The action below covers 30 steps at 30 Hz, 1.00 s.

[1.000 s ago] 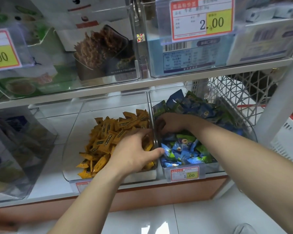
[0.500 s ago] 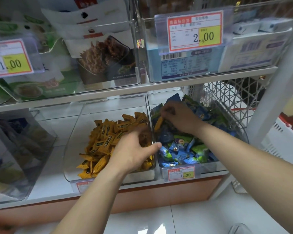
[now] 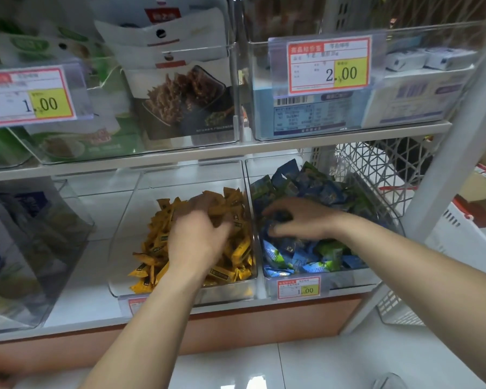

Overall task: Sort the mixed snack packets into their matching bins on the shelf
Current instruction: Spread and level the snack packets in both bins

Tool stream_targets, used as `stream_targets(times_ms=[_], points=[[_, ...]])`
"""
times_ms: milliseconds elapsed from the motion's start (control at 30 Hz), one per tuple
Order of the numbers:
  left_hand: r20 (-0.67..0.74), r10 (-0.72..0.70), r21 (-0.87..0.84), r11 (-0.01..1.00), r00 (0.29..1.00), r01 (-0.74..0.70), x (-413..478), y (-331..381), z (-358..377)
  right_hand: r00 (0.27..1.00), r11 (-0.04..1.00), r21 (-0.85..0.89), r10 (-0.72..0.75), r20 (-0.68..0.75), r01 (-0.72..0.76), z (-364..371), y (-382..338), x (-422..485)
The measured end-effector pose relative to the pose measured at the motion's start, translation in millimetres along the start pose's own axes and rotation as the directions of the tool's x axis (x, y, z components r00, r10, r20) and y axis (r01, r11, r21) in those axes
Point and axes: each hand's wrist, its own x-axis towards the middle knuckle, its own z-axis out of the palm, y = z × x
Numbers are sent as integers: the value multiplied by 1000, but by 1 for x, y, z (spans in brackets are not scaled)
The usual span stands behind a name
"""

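Observation:
A clear bin [image 3: 124, 248] on the lower shelf holds a heap of yellow packets [image 3: 152, 248]. My left hand [image 3: 197, 242] is over this heap, fingers pointing into it. The hand is motion-blurred, so I cannot make out a grip. The clear bin [image 3: 348, 279] to its right holds blue and green packets [image 3: 300, 259]. My right hand [image 3: 300, 220] lies on top of them near the bin's left wall, fingers bent and spread, thumb and forefinger apart over a dark blue packet. No yellow packet shows in the right bin.
A 1.00 price tag [image 3: 298, 287] hangs on the right bin's front. Above, an upper shelf [image 3: 236, 150] carries clear bins of larger snack bags. A white lattice basket [image 3: 376, 175] stands behind the right bin, a white shelf post [image 3: 449, 153] to its right.
My right hand pinched a yellow packet half a second ago; now it lies lower on the blue packets without it. My left hand has moved deeper into the yellow heap.

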Motion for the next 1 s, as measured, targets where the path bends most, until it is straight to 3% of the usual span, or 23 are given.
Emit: stream_targets(times_ms=[100,200,267,367,500,600,700,833,867,933,1000], points=[[92,133,-78,989,987,-126,-6,12,10,982,979,-202,25,185,13,12,6,13],[285,210,-18,977,935,-213,-11,13,22,989,946,-320,-10,149,58,17,3,27],[303,234,4,969,924,-246,-10,9,27,989,916,-377,-102,107,135,24,2,31],[282,238,-22,970,929,-242,-8,4,29,980,926,-323,-176,92,197,20,3,34],[265,257,-71,966,929,-247,-8,3,27,964,967,-212,-186,-189,145,-18,25,32],[276,258,-94,966,926,-241,-7,3,27,935,950,-306,-166,-314,66,-32,43,31],[277,253,-94,967,927,-236,-7,2,27,967,887,-455,-43,-253,-80,-33,44,30],[276,246,-85,969,929,-232,-7,1,28,982,631,-759,23,-188,-160,-31,24,34],[276,245,-84,969,929,-231,-7,1,28,981,615,-773,8,-192,-157,-30,18,36],[279,243,-88,970,929,-227,-8,1,28,980,726,-685,-93,-175,-54,-23,7,39],[283,245,-102,969,927,-225,-8,2,27,979,894,-429,-184,-85,131,-14,-5,39]])
